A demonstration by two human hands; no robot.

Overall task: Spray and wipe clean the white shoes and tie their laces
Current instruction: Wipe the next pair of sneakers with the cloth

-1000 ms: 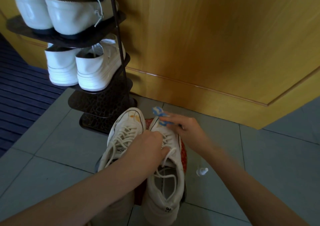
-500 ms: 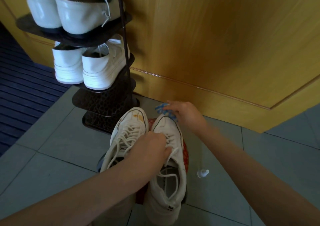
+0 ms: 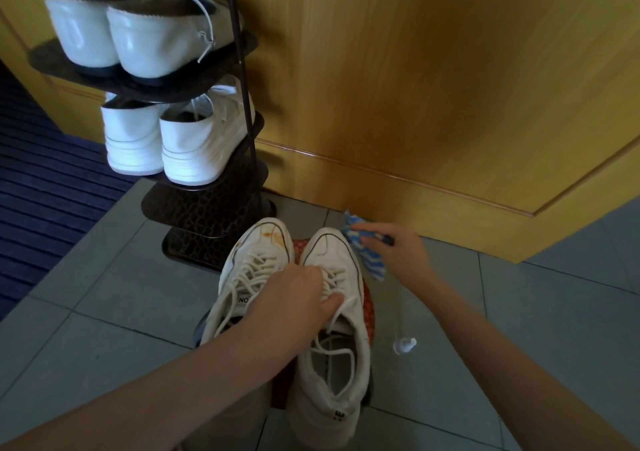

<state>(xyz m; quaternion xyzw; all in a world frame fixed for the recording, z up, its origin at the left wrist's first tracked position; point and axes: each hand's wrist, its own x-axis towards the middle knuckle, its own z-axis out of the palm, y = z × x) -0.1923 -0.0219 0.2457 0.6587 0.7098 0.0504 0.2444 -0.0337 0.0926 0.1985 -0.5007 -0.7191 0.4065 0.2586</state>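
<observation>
An orange-stained white lace-up sneaker (image 3: 252, 277) and a clean-toed white sneaker (image 3: 330, 253) stand side by side on a red patterned pad (image 3: 369, 308). The left hand (image 3: 294, 298) grips the clean-toed sneaker, fingers curled into its laces. The right hand (image 3: 398, 253) pinches a blue-and-white cloth (image 3: 369, 262) at that shoe's outer toe edge. A small clear spray bottle (image 3: 404, 345) sits beside the right forearm. A black shoe rack (image 3: 207, 215) stands beyond the left hand.
</observation>
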